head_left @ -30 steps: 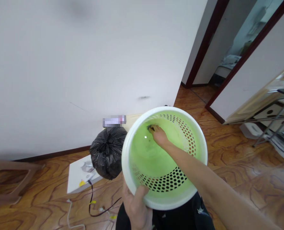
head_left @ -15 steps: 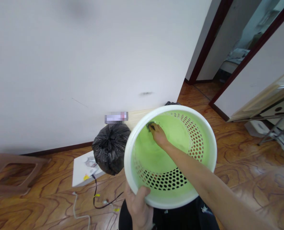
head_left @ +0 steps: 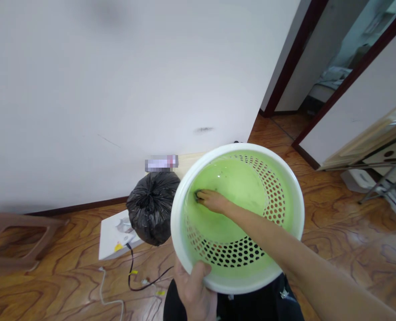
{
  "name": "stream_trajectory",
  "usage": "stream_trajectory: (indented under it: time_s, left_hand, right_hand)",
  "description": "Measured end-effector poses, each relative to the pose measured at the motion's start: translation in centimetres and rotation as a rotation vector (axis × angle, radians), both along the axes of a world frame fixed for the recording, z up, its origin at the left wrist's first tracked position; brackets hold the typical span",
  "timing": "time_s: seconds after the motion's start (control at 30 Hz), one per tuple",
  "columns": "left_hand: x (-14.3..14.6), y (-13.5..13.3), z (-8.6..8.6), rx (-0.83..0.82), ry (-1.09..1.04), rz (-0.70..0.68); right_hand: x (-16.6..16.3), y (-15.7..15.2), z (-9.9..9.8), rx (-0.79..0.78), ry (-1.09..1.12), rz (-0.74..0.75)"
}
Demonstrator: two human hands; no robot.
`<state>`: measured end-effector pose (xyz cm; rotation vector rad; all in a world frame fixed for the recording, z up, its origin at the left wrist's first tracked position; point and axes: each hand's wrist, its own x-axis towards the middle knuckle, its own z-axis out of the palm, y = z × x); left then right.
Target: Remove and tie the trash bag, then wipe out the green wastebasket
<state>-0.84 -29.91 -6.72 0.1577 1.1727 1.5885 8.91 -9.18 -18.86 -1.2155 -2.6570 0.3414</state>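
A round green plastic basket (head_left: 231, 278) with a white rim and honeycomb holes in its sides is tilted so that I look into it. My left hand (head_left: 196, 285) grips its near-left rim, the thumb over the edge and the other fingers mostly hidden beneath. Inside, my right hand (head_left: 214, 200) presses a small dark pad or cloth (head_left: 197, 195) to the left inner wall; its exact kind is hard to tell. Small dark specks and a shiny wet-looking spot show on the green surface above that hand.
Left of the basket stands a tied black garbage bag (head_left: 153, 209), beside a white box (head_left: 109, 238). Cables (head_left: 131, 272) trail over the wood-pattern floor. A brown plastic stool (head_left: 51, 240) is at far left, a white wall (head_left: 117, 89) ahead, and a doorway (head_left: 314, 76) at upper right.
My right hand has slid with the dark pad left and down along the basket's inner wall. My left hand keeps its hold on the rim, and the basket has barely shifted.
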Motion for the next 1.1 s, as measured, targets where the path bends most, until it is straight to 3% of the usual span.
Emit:
stream_trajectory:
  time_s: [0.07, 0.17, 0.2, 0.3, 0.33, 0.37, 0.47, 0.5, 0.63, 0.67, 0.77, 0.8, 0.9, 0.93, 1.03, 1.1]
  left_hand:
    - [0.1, 0.0, 0.1, -0.013, 0.018, -0.010]
    - [0.3, 0.0, -0.1, 0.007, 0.022, -0.008]
    - [0.4, 0.1, -0.2, 0.020, 0.014, 0.003]
    - [0.8, 0.1, 0.0, 0.037, -0.013, 0.064]
    - [0.9, 0.1, 0.1, 0.030, -0.017, 0.080]
    - [1.0, 0.1, 0.2, 0.021, -0.019, 0.088]
    - [1.1, 0.0, 0.6, 0.003, -0.026, 0.100]
    - [1.2, 0.0, 0.8, 0.006, -0.030, 0.102]
    - [1.6, -0.2, 1.2, 0.020, -0.029, 0.115]
    - [1.6, -0.2, 1.2, 0.018, -0.024, 0.109]
    - [1.6, -0.2, 0.9, 0.023, -0.008, 0.092]
    - [1.6, -0.2, 0.8, 0.029, -0.003, 0.095]
    - [1.5, -0.3, 0.3, 0.043, 0.008, 0.112]
    - [1.4, -0.3, 0.2, 0.045, 0.014, 0.109]
    - [1.5, -0.4, 0.1, 0.056, 0.009, 0.091]
    - [1.6, -0.4, 0.1, 0.067, -0.003, 0.094]
  right_hand:
    - [0.1, 0.0, -0.1, 0.004, 0.016, -0.043]
    - [0.5, -0.1, 0.0, 0.142, 0.030, -0.264]
    - [0.7, -0.1, 0.1, 0.166, 0.005, -0.237]
    - [0.9, 0.1, 0.3, 0.117, -0.135, 0.116]
    - [1.0, 0.3, 0.5, 0.106, -0.169, 0.162]
    - [1.0, 0.4, 0.6, 0.117, -0.185, 0.109]
    - [1.3, 0.7, 1.1, 0.210, -0.172, -0.280]
    - [1.4, 0.7, 1.2, 0.217, -0.175, -0.297]
    - [1.4, 0.0, 1.2, 0.123, -0.236, 0.122]
    - [1.3, -0.1, 1.1, 0.125, -0.237, 0.096]
    - [1.2, -0.3, 1.2, 0.187, -0.212, -0.202]
    - [1.2, -0.3, 1.2, 0.186, -0.213, -0.204]
    - [1.1, -0.3, 1.5, 0.120, -0.255, 0.085]
    - [1.2, -0.3, 1.6, 0.117, -0.265, 0.094]
    - [1.2, -0.3, 1.8, 0.180, -0.251, -0.172]
    - [1.2, -0.5, 1.9, 0.161, -0.252, -0.129]
